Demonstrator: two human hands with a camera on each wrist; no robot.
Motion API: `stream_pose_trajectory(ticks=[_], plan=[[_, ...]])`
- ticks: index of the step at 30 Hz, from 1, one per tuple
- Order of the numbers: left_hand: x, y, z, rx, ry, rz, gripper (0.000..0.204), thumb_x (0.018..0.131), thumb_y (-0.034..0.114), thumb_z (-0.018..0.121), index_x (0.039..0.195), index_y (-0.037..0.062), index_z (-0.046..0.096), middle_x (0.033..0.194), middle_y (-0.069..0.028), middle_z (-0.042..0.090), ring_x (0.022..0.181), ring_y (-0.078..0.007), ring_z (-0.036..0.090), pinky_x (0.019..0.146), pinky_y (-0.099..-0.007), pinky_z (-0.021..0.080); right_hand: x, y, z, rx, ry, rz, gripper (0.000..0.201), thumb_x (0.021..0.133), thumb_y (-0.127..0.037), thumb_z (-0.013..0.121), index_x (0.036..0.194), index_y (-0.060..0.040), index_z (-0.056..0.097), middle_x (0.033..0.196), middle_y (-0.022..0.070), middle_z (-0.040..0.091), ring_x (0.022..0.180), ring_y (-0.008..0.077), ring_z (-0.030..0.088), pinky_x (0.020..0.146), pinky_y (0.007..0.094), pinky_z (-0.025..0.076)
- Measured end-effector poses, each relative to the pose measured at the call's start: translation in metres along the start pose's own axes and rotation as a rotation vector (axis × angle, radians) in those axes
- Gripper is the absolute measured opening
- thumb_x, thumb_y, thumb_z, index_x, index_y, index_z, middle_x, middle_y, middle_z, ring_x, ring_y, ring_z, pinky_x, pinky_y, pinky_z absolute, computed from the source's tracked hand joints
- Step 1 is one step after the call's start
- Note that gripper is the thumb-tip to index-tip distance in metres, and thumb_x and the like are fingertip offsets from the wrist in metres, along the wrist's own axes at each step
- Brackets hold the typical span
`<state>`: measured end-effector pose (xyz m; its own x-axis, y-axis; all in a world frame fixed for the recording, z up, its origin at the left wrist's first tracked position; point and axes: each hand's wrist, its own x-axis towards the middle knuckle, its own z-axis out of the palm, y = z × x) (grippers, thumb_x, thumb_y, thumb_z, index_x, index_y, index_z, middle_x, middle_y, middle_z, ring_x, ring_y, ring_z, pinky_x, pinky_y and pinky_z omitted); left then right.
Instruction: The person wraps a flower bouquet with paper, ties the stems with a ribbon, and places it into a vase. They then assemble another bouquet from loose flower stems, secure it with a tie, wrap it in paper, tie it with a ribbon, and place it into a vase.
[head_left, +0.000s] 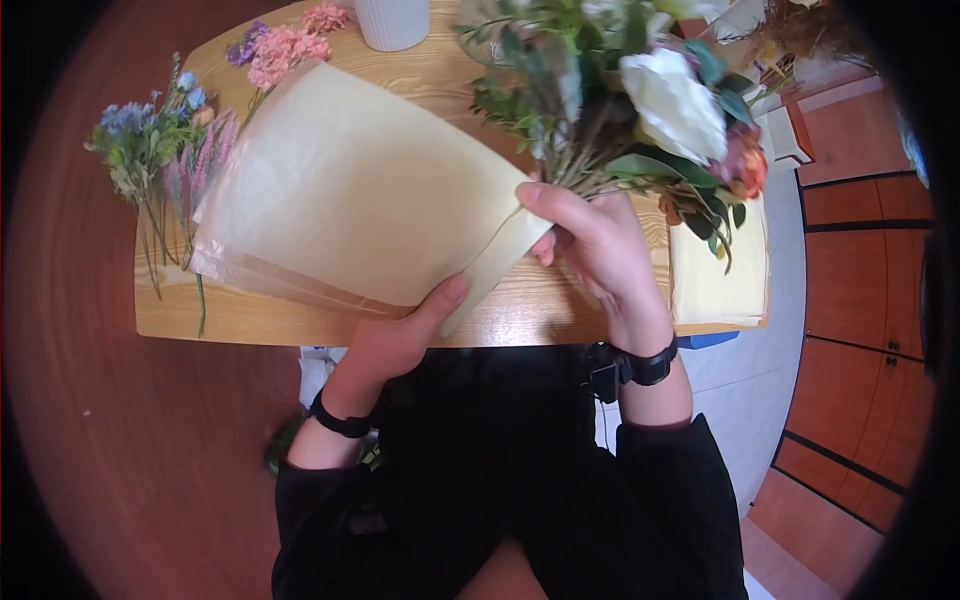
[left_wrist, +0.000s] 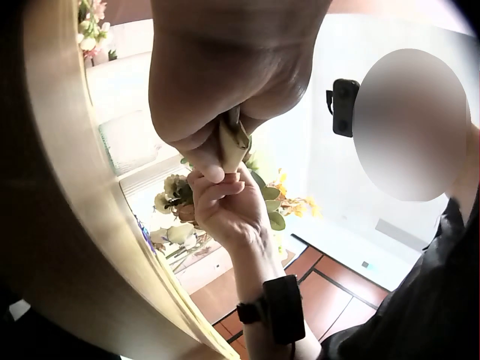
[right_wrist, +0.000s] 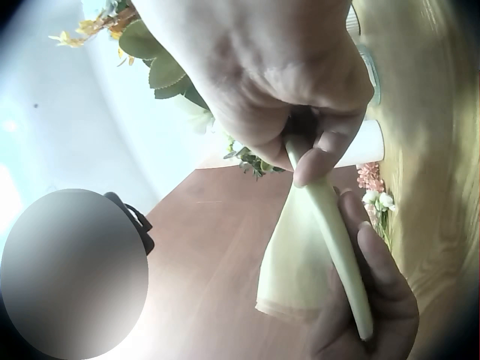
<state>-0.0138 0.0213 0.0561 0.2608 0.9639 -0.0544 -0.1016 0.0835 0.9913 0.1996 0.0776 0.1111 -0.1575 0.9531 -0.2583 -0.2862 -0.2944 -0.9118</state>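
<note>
A sheet of cream wrapping paper (head_left: 360,190) with a clear, shiny outer edge slants above the wooden table, a narrow strip folded over along its near right side. My left hand (head_left: 395,335) pinches the lower end of that strip, thumb on top. At the upper end, my right hand (head_left: 605,240) pinches the paper's corner between thumb and fingers. The right wrist view shows the folded strip (right_wrist: 339,255) running between both hands. Just beyond my right hand, stems of a bunch of flowers with a large white bloom (head_left: 675,105) converge.
Blue flowers (head_left: 135,130) and pink flowers (head_left: 285,55) lie at the left and back left of the table (head_left: 165,318). A white ribbed pot (head_left: 393,22) stands at the back. More cream paper (head_left: 715,285) is stacked at the right edge. Wooden cabinets (head_left: 860,390) stand farther right.
</note>
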Motion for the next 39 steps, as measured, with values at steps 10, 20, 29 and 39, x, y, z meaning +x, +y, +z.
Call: stream_pose_trajectory(ticks=[10,20,29,39], plan=[[-0.036,-0.022,-0.015,0.195,0.278,-0.031,0.042,0.096,0.020,0.065,0.131,0.0002,0.055,0.127,-0.0103,0.060,0.119,-0.0212,0.055,0.103,-0.0351,0.042,0.043,0.030,0.027,-0.176,-0.192,0.162,0.022,0.085,-0.016,0.072,0.088,0.0059,0.068,0.075,0.0090,0.068,0.058,0.0136,0.063,0.052,0.0252,0.051],[-0.041,0.055,-0.027,0.052,-0.001,-0.307,0.061,0.091,0.026,0.069,0.141,0.0004,0.044,0.131,-0.0141,0.056,0.120,-0.0246,0.054,0.101,-0.0376,0.046,0.072,0.040,0.027,-0.035,-0.418,0.309,0.017,0.087,-0.011,0.072,0.097,0.0025,0.068,0.083,0.0064,0.068,0.057,0.0122,0.062,0.050,0.0250,0.050],[-0.001,0.043,-0.013,-0.588,-0.173,-0.376,0.063,0.093,0.041,0.061,0.136,-0.0020,0.044,0.109,-0.0154,0.058,0.099,-0.0278,0.060,0.083,-0.0393,0.052,0.069,0.027,0.023,0.061,-0.526,0.402,0.021,0.086,-0.010,0.073,0.102,0.0027,0.066,0.084,0.0059,0.067,0.060,0.0128,0.063,0.052,0.0246,0.050],[0.025,-0.023,-0.007,-1.387,-0.698,-0.309,0.048,0.097,0.047,0.049,0.112,0.0018,0.047,0.079,-0.0077,0.045,0.070,-0.0214,0.052,0.056,-0.0325,0.043,0.066,0.041,0.024,0.010,-0.594,0.400,0.022,0.086,-0.005,0.072,0.106,-0.0003,0.066,0.091,0.0002,0.065,0.083,0.0081,0.061,0.067,0.0229,0.048]])
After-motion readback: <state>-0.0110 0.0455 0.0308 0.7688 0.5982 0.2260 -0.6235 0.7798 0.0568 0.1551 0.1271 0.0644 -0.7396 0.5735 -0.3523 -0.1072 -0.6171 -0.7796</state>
